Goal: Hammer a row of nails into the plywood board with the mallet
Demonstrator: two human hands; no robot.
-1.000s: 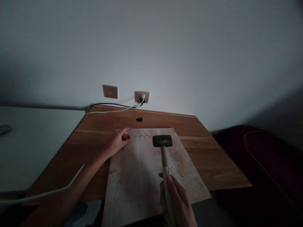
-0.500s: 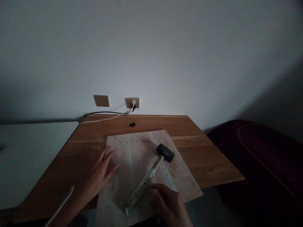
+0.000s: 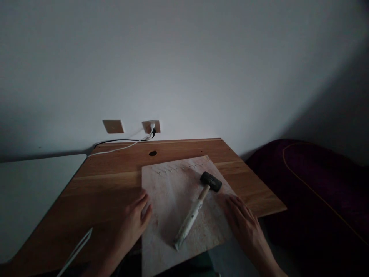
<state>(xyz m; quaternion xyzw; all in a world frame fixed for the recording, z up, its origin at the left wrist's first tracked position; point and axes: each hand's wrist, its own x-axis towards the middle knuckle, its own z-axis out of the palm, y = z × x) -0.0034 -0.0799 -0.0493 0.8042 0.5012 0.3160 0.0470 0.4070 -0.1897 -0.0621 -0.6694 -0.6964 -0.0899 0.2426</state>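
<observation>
A rubber mallet (image 3: 201, 200) with a black head and a pale, worn wooden handle lies on a pale, whitewashed wooden board (image 3: 167, 207). A row of small nails (image 3: 175, 168) stands near the board's far edge. My left hand (image 3: 134, 219) rests against the board's left edge, holding nothing. My right hand (image 3: 242, 223) touches the board's right edge, a little way from the mallet head and holding nothing.
The board sits on a wooden desk (image 3: 86, 181) with a round hole (image 3: 152, 153). Behind it, a cable runs from a wall socket (image 3: 151, 126). A white table (image 3: 34, 200) adjoins on the left, and a dark red padded surface (image 3: 311, 184) lies on the right.
My right hand has let go of the mallet, which now lies on the board. Both hands have moved to the board's side edges. The view has shifted, moving the scene left.
</observation>
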